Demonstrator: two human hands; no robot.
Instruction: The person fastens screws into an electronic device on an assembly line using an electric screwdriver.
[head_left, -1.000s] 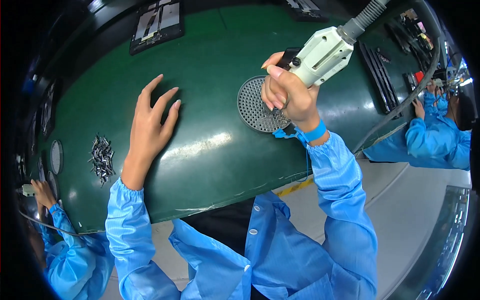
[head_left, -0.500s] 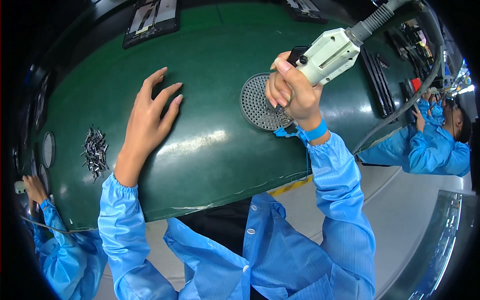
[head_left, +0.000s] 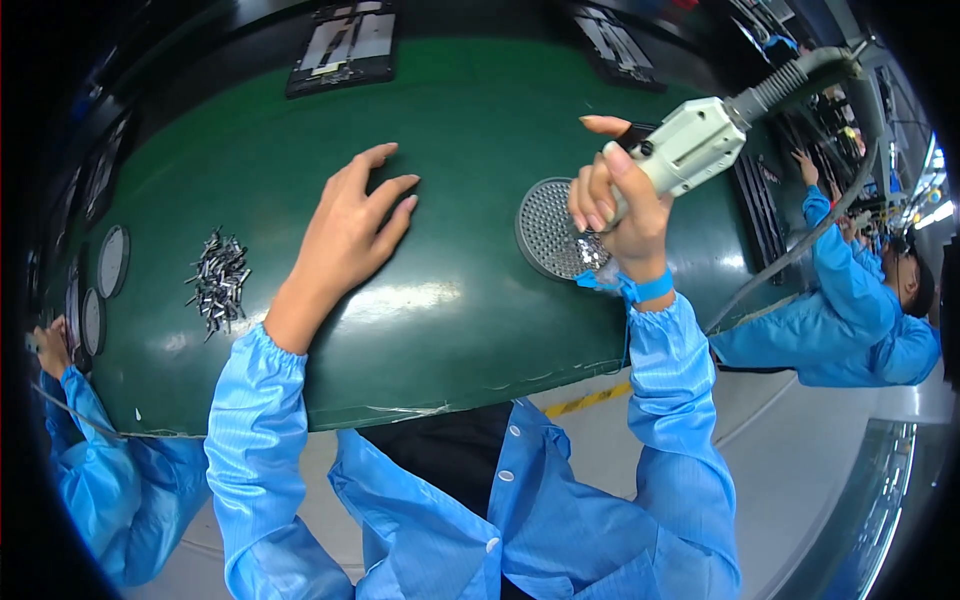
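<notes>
My right hand [head_left: 625, 205] grips a pale electric screwdriver [head_left: 698, 150] with a ribbed cable sleeve at its end. Its forefinger sticks out, off the grip. Below that hand lies a round grey tray [head_left: 545, 232] full of small holes, with shiny screws [head_left: 590, 252] gathered at its near right side; the hand hides part of it. The driver's tip is hidden. My left hand [head_left: 350, 225] rests over the green table [head_left: 450, 330], empty, fingers apart and slightly bent. Left of it sits a heap of small dark and silvery metal pins [head_left: 219, 282].
Flat black device housings [head_left: 345, 50] lie along the far edge, another [head_left: 615, 45] further right. Long black strips [head_left: 758, 205] stand at right. Two round grey trays [head_left: 113, 260] sit at far left. A grey cable [head_left: 790, 255] hangs at right. Co-workers in blue [head_left: 850, 310] sit on both sides.
The whole view has shifted a little. My right forefinger has lifted away from the screwdriver. The co-worker at right now stretches an arm forward. My left hand stays open.
</notes>
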